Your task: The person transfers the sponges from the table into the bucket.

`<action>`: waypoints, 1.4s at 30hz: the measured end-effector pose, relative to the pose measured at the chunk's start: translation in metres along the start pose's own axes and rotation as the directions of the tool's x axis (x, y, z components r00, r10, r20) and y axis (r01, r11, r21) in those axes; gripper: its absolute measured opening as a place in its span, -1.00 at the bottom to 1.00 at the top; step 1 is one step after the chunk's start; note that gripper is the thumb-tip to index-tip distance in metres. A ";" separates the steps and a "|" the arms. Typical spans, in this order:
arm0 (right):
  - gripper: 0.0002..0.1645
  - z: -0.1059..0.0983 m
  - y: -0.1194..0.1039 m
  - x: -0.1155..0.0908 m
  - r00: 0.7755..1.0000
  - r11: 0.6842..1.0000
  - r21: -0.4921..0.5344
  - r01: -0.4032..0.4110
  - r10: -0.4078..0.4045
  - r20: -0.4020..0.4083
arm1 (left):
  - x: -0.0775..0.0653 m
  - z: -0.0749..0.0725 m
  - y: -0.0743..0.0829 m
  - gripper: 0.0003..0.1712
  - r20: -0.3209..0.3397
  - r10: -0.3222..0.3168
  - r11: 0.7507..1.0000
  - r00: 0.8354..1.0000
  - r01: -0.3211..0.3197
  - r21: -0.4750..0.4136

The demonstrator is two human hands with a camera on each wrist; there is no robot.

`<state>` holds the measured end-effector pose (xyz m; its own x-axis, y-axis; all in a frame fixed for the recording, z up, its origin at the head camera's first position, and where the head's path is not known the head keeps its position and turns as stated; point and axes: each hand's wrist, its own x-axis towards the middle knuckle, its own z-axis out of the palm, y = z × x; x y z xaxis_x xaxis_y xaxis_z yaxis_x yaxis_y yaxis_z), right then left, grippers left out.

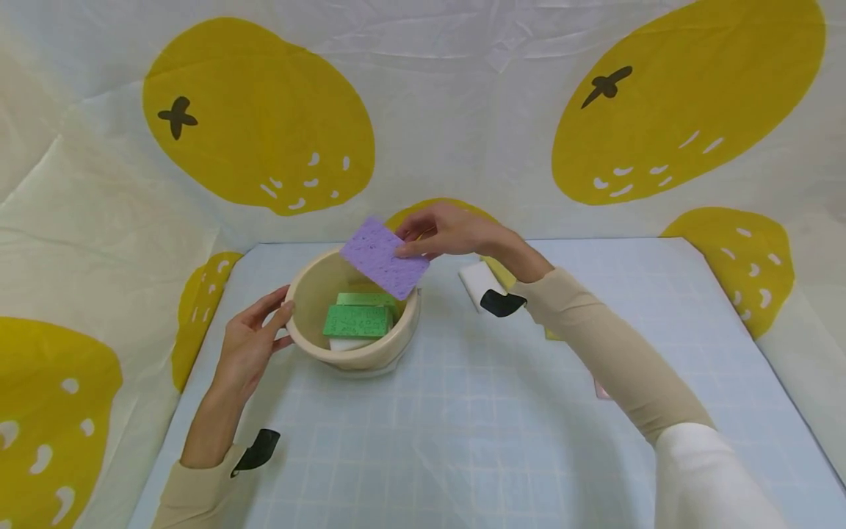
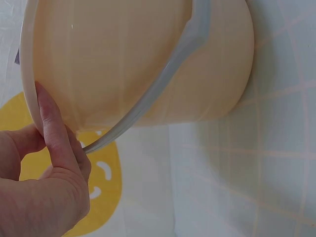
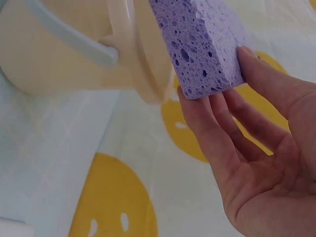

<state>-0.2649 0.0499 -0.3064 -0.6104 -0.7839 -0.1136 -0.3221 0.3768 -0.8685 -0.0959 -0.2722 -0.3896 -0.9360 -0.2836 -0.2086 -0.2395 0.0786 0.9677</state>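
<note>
A cream bucket (image 1: 300,334) with a pale grey-blue handle (image 2: 148,96) stands on the table, left of the middle. My left hand (image 1: 251,342) pinches its rim on the left side, thumb and fingers either side of the edge. Above the right part of the bucket's mouth, my right hand (image 1: 449,231) holds a purple sponge (image 1: 383,257) by one end, between thumb and fingers. The right wrist view shows the sponge's porous side (image 3: 190,59). Inside the bucket lie green sponges (image 1: 357,321), a white piece (image 1: 346,344) under them, and something yellow partly hidden behind.
Right of the bucket a white block (image 1: 480,283) and a yellow piece (image 1: 499,272) lie partly behind my right wrist. A pink piece (image 1: 601,391) peeks out beside the right sleeve. A lemon-print cloth (image 1: 463,132) hangs behind the light blue checked table (image 1: 370,448).
</note>
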 end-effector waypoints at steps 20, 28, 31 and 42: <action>-0.61 0.036 -0.012 0.039 0.982 0.933 -0.312 0.176 -0.146 0.119 | -0.002 0.000 0.000 -0.28 0.009 0.011 0.999 1.000 -0.011 0.032; -0.65 0.054 -0.019 0.052 0.986 0.889 -0.432 0.154 -0.109 0.128 | -0.002 0.001 0.001 -0.27 -0.005 0.001 0.999 1.000 -0.001 0.048; -0.67 0.059 -0.021 0.056 0.987 0.879 -0.457 0.134 -0.077 0.142 | -0.003 0.001 0.002 -0.28 -0.004 -0.001 0.999 1.000 0.001 0.045; -0.68 0.082 -0.024 0.056 0.993 0.850 -0.525 -0.036 0.091 0.079 | -0.003 0.002 0.001 -0.27 -0.006 -0.001 1.000 1.000 0.002 0.021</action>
<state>-0.2319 -0.0432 -0.3311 -0.5777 -0.7832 -0.2299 -0.6322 0.6075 -0.4810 -0.0942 -0.2697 -0.3886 -0.9340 -0.2897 -0.2091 -0.2463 0.0982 0.9642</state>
